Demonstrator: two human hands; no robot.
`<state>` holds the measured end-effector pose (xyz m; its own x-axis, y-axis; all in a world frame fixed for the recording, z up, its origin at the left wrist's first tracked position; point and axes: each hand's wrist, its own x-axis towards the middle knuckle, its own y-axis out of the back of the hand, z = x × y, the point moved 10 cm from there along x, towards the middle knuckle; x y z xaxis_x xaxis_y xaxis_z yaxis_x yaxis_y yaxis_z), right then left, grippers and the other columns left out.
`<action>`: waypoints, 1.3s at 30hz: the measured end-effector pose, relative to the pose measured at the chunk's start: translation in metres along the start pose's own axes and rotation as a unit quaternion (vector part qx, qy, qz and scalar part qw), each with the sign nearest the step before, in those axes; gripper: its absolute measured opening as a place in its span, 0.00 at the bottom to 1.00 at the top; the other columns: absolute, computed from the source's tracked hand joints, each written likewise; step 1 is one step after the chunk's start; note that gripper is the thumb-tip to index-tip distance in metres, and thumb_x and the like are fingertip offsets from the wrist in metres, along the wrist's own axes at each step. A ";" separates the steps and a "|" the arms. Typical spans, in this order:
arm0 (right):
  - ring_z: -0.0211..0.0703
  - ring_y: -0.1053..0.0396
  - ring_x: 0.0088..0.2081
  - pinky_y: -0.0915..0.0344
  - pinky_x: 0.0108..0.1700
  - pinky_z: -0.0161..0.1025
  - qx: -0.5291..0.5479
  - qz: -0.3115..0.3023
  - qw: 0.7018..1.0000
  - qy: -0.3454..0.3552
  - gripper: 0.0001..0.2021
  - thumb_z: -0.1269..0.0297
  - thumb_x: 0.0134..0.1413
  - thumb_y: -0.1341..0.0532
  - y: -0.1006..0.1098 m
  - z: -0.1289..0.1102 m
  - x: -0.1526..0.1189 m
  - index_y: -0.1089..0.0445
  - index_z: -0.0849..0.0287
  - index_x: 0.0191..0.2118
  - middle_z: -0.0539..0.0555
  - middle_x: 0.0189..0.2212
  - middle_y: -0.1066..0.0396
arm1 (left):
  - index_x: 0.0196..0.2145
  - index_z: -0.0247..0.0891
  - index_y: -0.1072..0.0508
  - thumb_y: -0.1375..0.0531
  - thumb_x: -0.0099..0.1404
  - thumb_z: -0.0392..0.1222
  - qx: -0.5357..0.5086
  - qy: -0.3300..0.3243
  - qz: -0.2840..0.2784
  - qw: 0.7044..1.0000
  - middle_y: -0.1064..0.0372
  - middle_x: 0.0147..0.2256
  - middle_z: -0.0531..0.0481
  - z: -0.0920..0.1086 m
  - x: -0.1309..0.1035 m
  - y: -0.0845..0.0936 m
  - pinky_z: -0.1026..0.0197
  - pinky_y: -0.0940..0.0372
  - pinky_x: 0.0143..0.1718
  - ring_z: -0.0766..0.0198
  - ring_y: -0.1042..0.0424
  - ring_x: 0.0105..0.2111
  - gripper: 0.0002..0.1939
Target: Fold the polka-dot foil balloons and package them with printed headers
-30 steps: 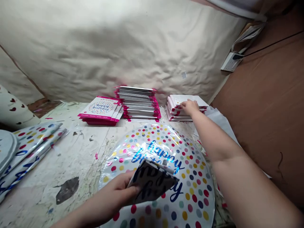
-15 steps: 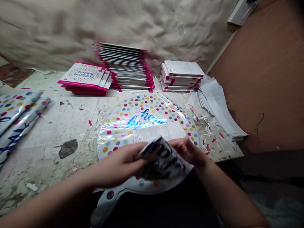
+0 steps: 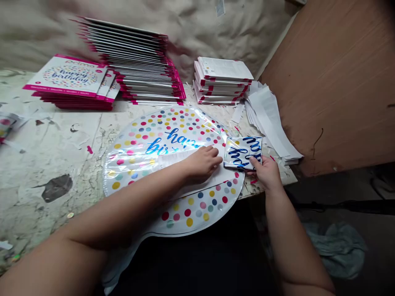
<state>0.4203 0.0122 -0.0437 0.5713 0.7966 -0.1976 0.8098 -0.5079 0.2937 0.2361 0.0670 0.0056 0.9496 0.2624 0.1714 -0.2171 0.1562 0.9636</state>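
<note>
In the head view, a round foil balloon (image 3: 191,201) with coloured dots and blue "happy birthday" lettering lies flat before me, its neck hanging over the table edge. A printed white paper piece (image 3: 169,158) rests on it, partly under my left forearm. My left hand (image 3: 202,164) is over that paper with its fingers curled in; what they pinch, if anything, is hidden. At the balloon's right edge, my right hand (image 3: 268,172) grips a folded foil balloon (image 3: 242,154) with dark blue lettering, thumb on top. The folded balloon's left edge is close to my left fingertips.
Behind stand a stack of printed birthday packets (image 3: 72,78), a tall leaning stack of pink-edged packets (image 3: 148,70) and a shorter packet stack (image 3: 225,78). White paper sheets (image 3: 271,119) lie at right beside a brown panel (image 3: 324,82). Paper scraps litter the worn table (image 3: 89,164).
The folded foil balloon has moved from between both hands to the right, flattened, in my right hand alone. My left hand has let go of it and moved onto the white paper. The view has shifted.
</note>
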 end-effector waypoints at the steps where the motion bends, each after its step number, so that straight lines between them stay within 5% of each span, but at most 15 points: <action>1: 0.41 0.31 0.20 0.29 0.22 0.40 -0.003 0.007 1.000 0.004 0.18 0.51 0.40 0.36 0.000 0.000 -0.002 0.33 0.59 0.33 0.52 0.26 0.28 | 0.37 0.34 0.30 0.49 0.61 0.40 0.016 -0.008 0.005 1.000 0.35 0.40 0.40 0.001 0.001 -0.001 0.52 0.43 0.44 0.54 0.38 0.41 0.11; 14: 0.41 0.32 0.21 0.29 0.21 0.40 0.015 0.033 0.998 0.044 0.18 0.49 0.40 0.35 -0.005 -0.001 -0.020 0.30 0.59 0.31 0.51 0.24 0.28 | 0.33 0.36 0.34 0.49 0.57 0.43 0.024 -0.045 0.054 0.997 0.35 0.35 0.43 0.007 0.000 0.011 0.51 0.46 0.42 0.55 0.39 0.36 0.10; 25: 0.37 0.35 0.19 0.34 0.20 0.35 0.013 -0.137 0.990 0.001 0.15 0.54 0.37 0.32 -0.026 -0.021 -0.026 0.29 0.61 0.27 0.49 0.20 0.29 | 0.29 0.38 0.33 0.51 0.59 0.45 0.049 -0.118 0.074 0.989 0.35 0.31 0.46 0.030 -0.008 0.026 0.50 0.49 0.44 0.57 0.40 0.34 0.11; 30: 0.38 0.31 0.27 0.32 0.32 0.36 0.073 -0.081 0.992 0.059 0.14 0.58 0.39 0.32 -0.030 -0.031 -0.009 0.28 0.61 0.32 0.51 0.27 0.26 | 0.29 0.38 0.33 0.51 0.59 0.45 0.040 -0.106 0.081 0.990 0.36 0.31 0.46 0.027 -0.008 0.030 0.49 0.50 0.44 0.56 0.40 0.35 0.11; 34: 0.37 0.32 0.27 0.33 0.32 0.36 0.047 -0.064 0.993 0.091 0.13 0.58 0.41 0.33 -0.034 -0.033 0.002 0.28 0.60 0.33 0.50 0.27 0.26 | 0.30 0.38 0.32 0.50 0.58 0.43 -0.002 -0.107 0.071 0.992 0.35 0.31 0.46 0.027 -0.008 0.030 0.51 0.49 0.44 0.57 0.40 0.35 0.10; 39: 0.34 0.37 0.18 0.38 0.19 0.32 0.010 -0.110 0.994 -0.011 0.14 0.57 0.36 0.32 -0.044 -0.014 0.007 0.30 0.59 0.30 0.46 0.20 0.30 | 0.35 0.39 0.29 0.49 0.59 0.42 -0.054 -0.093 0.006 0.994 0.34 0.32 0.47 0.023 -0.006 0.012 0.54 0.46 0.43 0.58 0.39 0.34 0.11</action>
<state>0.3863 0.0448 -0.0447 0.3827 0.8821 -0.2746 0.9178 -0.3290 0.2223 0.2332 0.0452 0.0213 0.9699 0.0850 0.2283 -0.2427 0.2574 0.9353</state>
